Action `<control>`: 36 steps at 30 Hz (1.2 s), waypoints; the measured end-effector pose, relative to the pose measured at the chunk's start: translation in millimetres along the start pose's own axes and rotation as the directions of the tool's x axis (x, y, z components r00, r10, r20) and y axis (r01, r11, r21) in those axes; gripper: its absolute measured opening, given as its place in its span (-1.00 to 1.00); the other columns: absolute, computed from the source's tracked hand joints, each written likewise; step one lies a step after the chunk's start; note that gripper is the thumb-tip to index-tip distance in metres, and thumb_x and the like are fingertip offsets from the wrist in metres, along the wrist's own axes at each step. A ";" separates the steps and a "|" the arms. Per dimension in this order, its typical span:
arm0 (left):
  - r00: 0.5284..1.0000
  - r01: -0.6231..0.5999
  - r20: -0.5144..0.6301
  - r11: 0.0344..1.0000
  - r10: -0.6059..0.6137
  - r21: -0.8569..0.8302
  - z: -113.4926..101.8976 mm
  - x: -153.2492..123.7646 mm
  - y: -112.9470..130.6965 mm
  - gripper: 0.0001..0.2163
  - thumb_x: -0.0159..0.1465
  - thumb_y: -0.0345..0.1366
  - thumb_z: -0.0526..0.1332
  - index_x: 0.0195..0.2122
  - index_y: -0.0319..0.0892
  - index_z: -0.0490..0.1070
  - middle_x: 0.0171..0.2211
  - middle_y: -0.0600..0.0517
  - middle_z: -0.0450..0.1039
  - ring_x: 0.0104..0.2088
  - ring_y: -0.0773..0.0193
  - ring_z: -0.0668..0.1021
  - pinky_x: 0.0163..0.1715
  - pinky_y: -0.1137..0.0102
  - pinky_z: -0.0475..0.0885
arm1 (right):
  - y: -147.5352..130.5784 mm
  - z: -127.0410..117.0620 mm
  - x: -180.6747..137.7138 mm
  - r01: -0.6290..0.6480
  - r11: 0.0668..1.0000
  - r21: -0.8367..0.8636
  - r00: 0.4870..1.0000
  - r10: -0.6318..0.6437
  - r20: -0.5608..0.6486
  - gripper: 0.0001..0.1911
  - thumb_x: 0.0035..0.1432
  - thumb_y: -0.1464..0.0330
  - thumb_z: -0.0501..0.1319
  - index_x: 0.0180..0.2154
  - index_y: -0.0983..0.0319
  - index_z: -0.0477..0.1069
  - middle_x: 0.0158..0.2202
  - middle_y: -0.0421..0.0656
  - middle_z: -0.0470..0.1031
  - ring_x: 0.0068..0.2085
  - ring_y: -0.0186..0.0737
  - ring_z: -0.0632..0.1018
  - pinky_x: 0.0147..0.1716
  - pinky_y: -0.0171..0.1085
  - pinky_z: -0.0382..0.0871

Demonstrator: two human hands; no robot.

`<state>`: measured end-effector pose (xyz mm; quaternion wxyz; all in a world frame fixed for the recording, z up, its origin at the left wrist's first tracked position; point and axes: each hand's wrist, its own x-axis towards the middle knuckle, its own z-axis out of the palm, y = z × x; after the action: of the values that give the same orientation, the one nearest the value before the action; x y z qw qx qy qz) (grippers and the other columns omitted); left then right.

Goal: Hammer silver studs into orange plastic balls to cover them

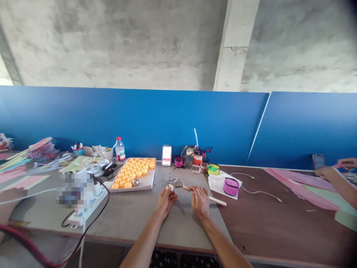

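My left hand (pixel 165 202) has its fingers closed round a small ball (pixel 171 187), partly covered in shiny silver pieces with some orange showing. A small heap of silver pieces (pixel 175 181) lies on the grey table mat just beyond it. In my right hand (pixel 200 202) is a long, pale-handled tool (pixel 219 201), gripped near its middle. Its thin tip points left towards the silver heap; the kind of tip is too small to make out. To the left stands a white tray (pixel 149 182) of several orange balls (pixel 131 175), with one silver-covered ball (pixel 135 182) at its front.
A power strip (pixel 92 206) with cables lies at left, near a water bottle (pixel 120 150). A phone (pixel 166 155) and small pots (pixel 198 156) stand along the blue partition. A purple container (pixel 231 187) sits on white paper at right. Other people's hands (pixel 326 173) show at both sides.
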<state>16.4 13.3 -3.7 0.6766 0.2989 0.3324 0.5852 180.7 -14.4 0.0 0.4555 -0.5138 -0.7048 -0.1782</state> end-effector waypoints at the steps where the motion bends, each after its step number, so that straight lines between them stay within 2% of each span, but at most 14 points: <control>1: 1.000 0.002 0.001 1.000 -0.002 -0.017 -0.5 0.3 0.1 -0.71 0.05 -0.10 0.25 -0.43 -0.25 0.31 -0.55 0.01 0.42 -0.54 0.33 0.50 -0.51 0.45 0.39 | -0.3 0.2 -0.3 0.014 1.000 0.012 1.000 -0.014 0.022 -0.78 0.19 0.45 -0.06 -0.27 0.22 0.35 -0.36 -0.15 0.45 -0.31 -0.26 0.40 -0.18 -0.23 0.08; 4: 1.000 0.014 0.021 0.998 -0.013 -0.057 -1.3 0.4 0.6 -0.71 0.07 -0.09 0.23 -0.42 -0.25 0.30 -0.54 -0.01 0.43 -0.54 0.33 0.51 -0.50 0.44 0.40 | -1.4 0.8 -1.2 0.044 0.999 0.023 0.997 -0.045 0.061 -0.78 0.18 0.46 -0.04 -0.27 0.21 0.36 -0.36 -0.16 0.45 -0.29 -0.26 0.41 -0.15 -0.23 0.06; 8: 0.999 0.030 0.018 0.999 -0.030 -0.029 0.8 -1.6 1.4 -0.70 0.08 -0.08 0.22 -0.42 -0.25 0.30 -0.54 -0.01 0.44 -0.54 0.32 0.51 -0.50 0.43 0.39 | -1.7 0.7 -1.4 -0.012 0.999 -0.034 1.000 0.012 0.002 -0.77 0.19 0.46 -0.06 -0.24 0.22 0.35 -0.30 -0.13 0.45 -0.25 -0.25 0.40 -0.14 -0.22 0.07; 10: 0.999 0.036 0.021 0.999 -0.036 -0.009 1.8 -2.3 1.7 -0.70 0.08 -0.08 0.22 -0.42 -0.25 0.30 -0.54 -0.02 0.43 -0.54 0.31 0.51 -0.50 0.42 0.39 | -1.2 0.4 -1.1 -0.010 0.999 -0.047 1.000 0.011 0.011 -0.76 0.19 0.46 -0.07 -0.26 0.22 0.35 -0.32 -0.14 0.45 -0.27 -0.25 0.40 -0.16 -0.22 0.07; 13: 0.998 0.065 0.018 0.997 -0.065 -0.031 1.1 -1.6 1.6 -0.69 0.10 -0.06 0.19 -0.45 -0.26 0.31 -0.54 -0.04 0.43 -0.53 0.30 0.51 -0.48 0.41 0.39 | -1.1 -0.4 -0.5 0.013 0.999 -0.029 1.000 -0.012 0.025 -0.77 0.19 0.45 -0.06 -0.28 0.21 0.35 -0.34 -0.15 0.45 -0.29 -0.26 0.40 -0.16 -0.22 0.07; 17: 0.996 0.086 0.028 0.992 -0.084 -0.090 -2.8 0.9 1.1 -0.69 0.15 -0.06 0.14 -0.47 -0.26 0.32 -0.53 -0.05 0.43 -0.53 0.30 0.50 -0.47 0.40 0.39 | -2.9 -1.0 0.1 -0.026 1.000 0.016 0.999 0.027 -0.017 -0.77 0.20 0.44 -0.07 -0.24 0.22 0.34 -0.30 -0.13 0.45 -0.26 -0.24 0.40 -0.13 -0.21 0.05; 22: 0.990 0.133 0.057 0.982 -0.126 -0.132 -4.0 0.7 4.1 -0.67 0.21 -0.07 0.05 -0.46 -0.27 0.33 -0.55 -0.06 0.44 -0.53 0.29 0.51 -0.46 0.39 0.40 | -5.1 1.2 -1.0 0.036 0.999 0.025 0.997 -0.038 0.066 -0.78 0.18 0.46 -0.05 -0.25 0.20 0.35 -0.33 -0.15 0.46 -0.28 -0.25 0.40 -0.13 -0.22 0.04; 30: 0.994 0.111 0.004 0.979 -0.112 -0.171 -2.6 0.6 6.9 -0.74 0.23 -0.15 0.06 -0.44 -0.25 0.31 -0.55 -0.03 0.43 -0.53 0.31 0.51 -0.48 0.42 0.42 | 7.7 3.1 -2.3 -0.131 0.985 -0.116 0.991 0.127 -0.040 -0.80 0.17 0.46 -0.03 -0.27 0.20 0.35 -0.34 -0.16 0.45 -0.27 -0.22 0.38 -0.10 -0.18 -0.02; 36: 0.993 0.113 -0.002 0.978 -0.115 -0.173 -2.4 0.3 9.0 -0.79 0.22 -0.21 0.09 -0.42 -0.27 0.31 -0.53 -0.05 0.44 -0.52 0.30 0.52 -0.48 0.42 0.44 | 15.8 4.2 -3.3 -0.268 0.939 -0.217 0.958 0.283 0.039 -0.78 0.17 0.44 -0.03 -0.27 0.21 0.37 -0.32 -0.13 0.44 -0.22 -0.22 0.35 -0.11 -0.22 -0.04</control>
<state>9.2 14.9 2.1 0.7305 0.2160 0.3009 0.5737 193.0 -6.7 -8.3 0.3945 -0.6582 -0.6188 -0.1678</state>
